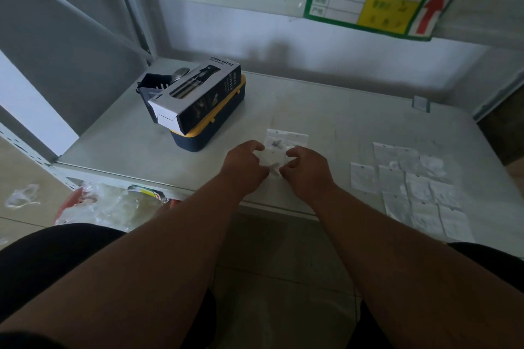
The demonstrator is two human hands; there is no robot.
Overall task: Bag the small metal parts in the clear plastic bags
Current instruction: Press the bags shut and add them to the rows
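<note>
Clear plastic bag [272,156] is held between the two hands just above the pale grey shelf surface [340,122], near its front edge. The left hand [246,161] and the right hand [304,166] are curled toward each other, each pinching the bag's lower part between thumb and fingers. Small metal parts [275,143] are seen as a dark speck just beyond the fingertips, on another bag [295,137] lying flat on the shelf. Right of the right hand, rows of flat bags [411,187] are laid out on the surface. Beyond the left hand, a spray bottle box [195,96] rests on a navy and yellow case [215,130]. Overhead, a green-bordered label [380,0] with a red arrow is fixed to the upper shelf. Below left of the arms, crumpled plastic [107,204] lies over a red bin by the tiled floor [25,173].
</note>
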